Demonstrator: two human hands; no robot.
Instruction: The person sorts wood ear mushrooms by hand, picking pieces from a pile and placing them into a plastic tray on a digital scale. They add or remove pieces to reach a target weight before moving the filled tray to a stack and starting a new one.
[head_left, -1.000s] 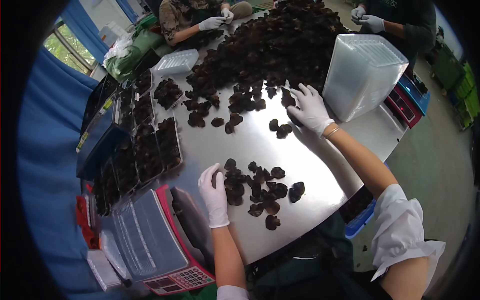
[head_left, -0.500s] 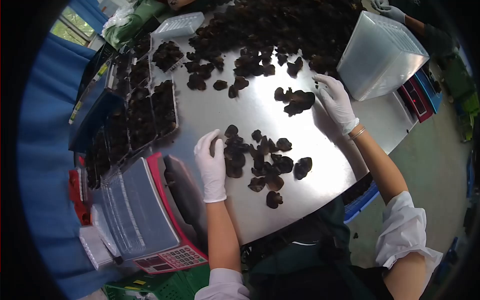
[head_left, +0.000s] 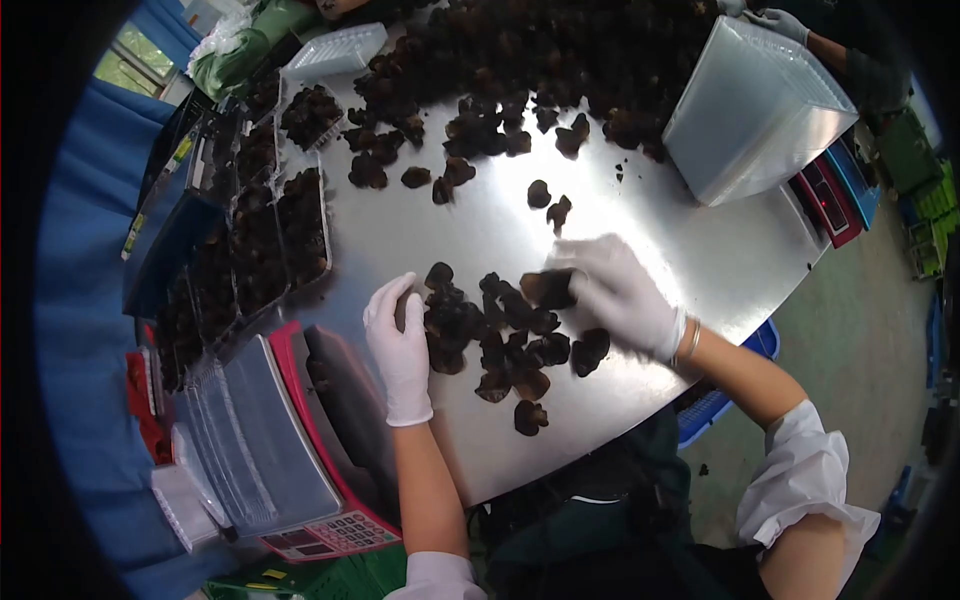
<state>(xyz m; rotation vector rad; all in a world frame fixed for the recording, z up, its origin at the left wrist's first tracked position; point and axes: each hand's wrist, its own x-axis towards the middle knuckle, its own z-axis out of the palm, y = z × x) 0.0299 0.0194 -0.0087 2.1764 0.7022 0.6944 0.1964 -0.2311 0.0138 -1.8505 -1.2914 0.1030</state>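
Observation:
A loose group of dark wood ear mushrooms (head_left: 515,350) lies on the metal table in front of me. At its left edge rests my left hand (head_left: 398,345) in a white glove, thumb and fingers apart, holding nothing. My right hand (head_left: 620,295), also gloved and blurred by motion, is at the group's upper right. A brownish wood ear mushroom (head_left: 548,289) is at its fingers and appears gripped, though the fingertips are smeared. Two small mushroom pieces (head_left: 558,213) lie beyond that hand.
A big heap of mushrooms (head_left: 540,60) covers the table's far side. Filled clear trays (head_left: 325,225) stand at left, beside a pink scale (head_left: 350,530) carrying a plastic tray. Stacked clear containers (head_left: 745,120) and a red scale (head_left: 828,200) are at right. Another person's gloved hand (head_left: 780,22) shows behind.
My right hand has moved toward me and left, bringing a mushroom from farther back to the near group. Two smaller pieces stayed behind. My left hand remains beside the group; the view shifted slightly.

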